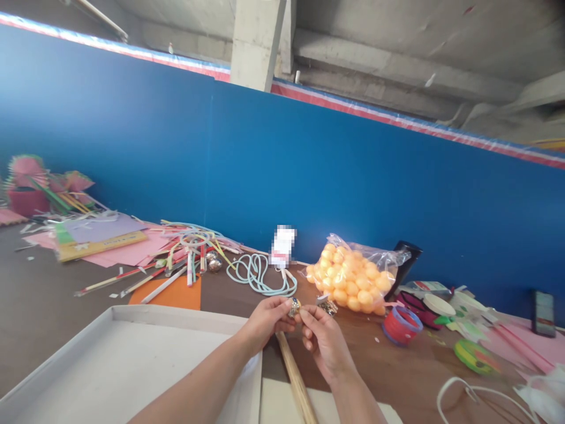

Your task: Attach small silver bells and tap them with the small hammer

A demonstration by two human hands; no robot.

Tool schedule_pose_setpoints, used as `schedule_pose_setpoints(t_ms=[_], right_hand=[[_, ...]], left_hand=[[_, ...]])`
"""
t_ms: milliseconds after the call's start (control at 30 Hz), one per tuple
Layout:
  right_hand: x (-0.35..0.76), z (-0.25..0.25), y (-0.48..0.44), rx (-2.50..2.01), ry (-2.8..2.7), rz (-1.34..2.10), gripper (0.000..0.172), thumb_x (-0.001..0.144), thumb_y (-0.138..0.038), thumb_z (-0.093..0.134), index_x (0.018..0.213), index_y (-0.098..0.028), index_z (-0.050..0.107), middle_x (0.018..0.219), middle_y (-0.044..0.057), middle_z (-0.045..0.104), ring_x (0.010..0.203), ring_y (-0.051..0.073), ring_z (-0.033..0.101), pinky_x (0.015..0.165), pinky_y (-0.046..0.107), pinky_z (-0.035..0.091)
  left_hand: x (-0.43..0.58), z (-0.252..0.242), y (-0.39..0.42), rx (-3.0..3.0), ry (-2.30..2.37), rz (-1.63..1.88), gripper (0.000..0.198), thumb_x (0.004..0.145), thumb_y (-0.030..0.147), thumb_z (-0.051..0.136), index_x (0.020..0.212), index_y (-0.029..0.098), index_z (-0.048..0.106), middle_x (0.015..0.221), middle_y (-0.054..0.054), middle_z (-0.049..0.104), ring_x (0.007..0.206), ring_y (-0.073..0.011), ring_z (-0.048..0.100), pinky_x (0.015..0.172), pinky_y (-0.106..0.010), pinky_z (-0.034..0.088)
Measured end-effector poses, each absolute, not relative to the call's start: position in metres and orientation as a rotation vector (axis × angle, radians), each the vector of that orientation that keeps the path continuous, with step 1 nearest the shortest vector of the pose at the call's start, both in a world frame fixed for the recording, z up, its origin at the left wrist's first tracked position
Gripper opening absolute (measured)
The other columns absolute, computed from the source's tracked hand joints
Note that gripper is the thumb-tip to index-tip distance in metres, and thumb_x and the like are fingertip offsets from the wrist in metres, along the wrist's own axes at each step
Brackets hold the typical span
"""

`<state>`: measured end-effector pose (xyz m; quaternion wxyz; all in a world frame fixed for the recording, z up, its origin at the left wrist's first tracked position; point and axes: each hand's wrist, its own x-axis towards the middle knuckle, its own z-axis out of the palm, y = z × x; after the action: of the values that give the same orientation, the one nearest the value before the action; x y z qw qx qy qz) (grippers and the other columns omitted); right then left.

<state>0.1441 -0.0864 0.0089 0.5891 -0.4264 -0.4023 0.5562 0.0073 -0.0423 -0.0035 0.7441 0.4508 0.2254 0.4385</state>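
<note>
A: Hands?
B: Left hand (265,321) and right hand (324,341) meet over the bench (53,306), fingers (281,306) pinched narrow on a small metal bell (295,307).
A: Tip?
B: Probably grip it firm and low. Wooden stick (295,377) at 6 o'clock, ball bag (353,277) at 1 o'clock.

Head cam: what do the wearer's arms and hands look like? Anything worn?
Both forearms are bare to the frame edge: no sleeves, gloves, watch or bracelet in view. The left hand and right hand show no clear rings; the small gold piece at the fingers looks held, not worn.
</note>
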Motion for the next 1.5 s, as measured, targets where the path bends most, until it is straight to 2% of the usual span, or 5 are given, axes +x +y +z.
schedule_pose_setpoints(t_ms=[800, 1067, 1167, 1300, 1500], right_hand=[[0.138, 0.008, -0.089, -1.042, -0.950, 1.201, 0.021, 0.071, -0.032, 0.068, 0.074, -0.016, 0.056, 0.065, -0.001, 0.058, 0.049, 0.006, 0.043, 0.043, 0.019, 0.044], [0.154, 0.016, -0.095, -1.343, -1.209, 1.051, 0.031, 0.073, -0.050, 0.057, 0.075, -0.019, 0.055, 0.062, -0.002, 0.059, 0.043, 0.008, 0.043, 0.037, 0.019, 0.032], [0.162, 0.010, -0.105, -1.563, -1.579, 0.877, 0.022, 0.069, -0.041, 0.063, 0.074, -0.020, 0.058, 0.062, -0.002, 0.061, 0.055, 0.012, 0.052, 0.049, 0.021, 0.035], [0.159, -0.004, -0.113, -1.800, -1.892, 0.698, 0.026, 0.052, -0.030, 0.074, 0.073, -0.023, 0.059, 0.066, -0.003, 0.064, 0.057, 0.013, 0.053, 0.048, 0.021, 0.028], [0.147, -0.011, -0.107, -1.840, -1.868, 0.633, 0.013, 0.060, -0.016, 0.055, 0.071, -0.021, 0.058, 0.063, -0.001, 0.064, 0.056, 0.014, 0.054, 0.048, 0.022, 0.029]], left_hand=[[0.008, -0.001, -0.045, 1.036, 0.480, 0.997, 0.030, 0.074, 0.039, 0.060, 0.083, 0.010, 0.061, 0.072, -0.008, 0.063, 0.064, -0.0130, 0.060, 0.062, -0.024, 0.047], [0.006, -0.001, -0.035, 0.723, 0.473, 1.091, 0.026, 0.073, 0.034, 0.064, 0.081, 0.009, 0.062, 0.077, -0.008, 0.063, 0.066, -0.0121, 0.061, 0.065, -0.023, 0.051], [0.003, -0.002, -0.029, 0.591, 0.472, 1.146, 0.020, 0.073, 0.028, 0.064, 0.080, 0.010, 0.061, 0.076, -0.008, 0.064, 0.067, -0.0122, 0.062, 0.066, -0.023, 0.052], [0.002, -0.004, -0.027, 0.547, 0.458, 1.139, 0.019, 0.074, 0.026, 0.063, 0.082, 0.009, 0.060, 0.076, -0.008, 0.065, 0.067, -0.0127, 0.063, 0.064, -0.022, 0.053], [0.004, -0.003, -0.027, 0.470, 0.476, 1.162, 0.017, 0.075, 0.024, 0.063, 0.081, 0.009, 0.059, 0.076, -0.009, 0.065, 0.067, -0.0133, 0.063, 0.063, -0.023, 0.053]])
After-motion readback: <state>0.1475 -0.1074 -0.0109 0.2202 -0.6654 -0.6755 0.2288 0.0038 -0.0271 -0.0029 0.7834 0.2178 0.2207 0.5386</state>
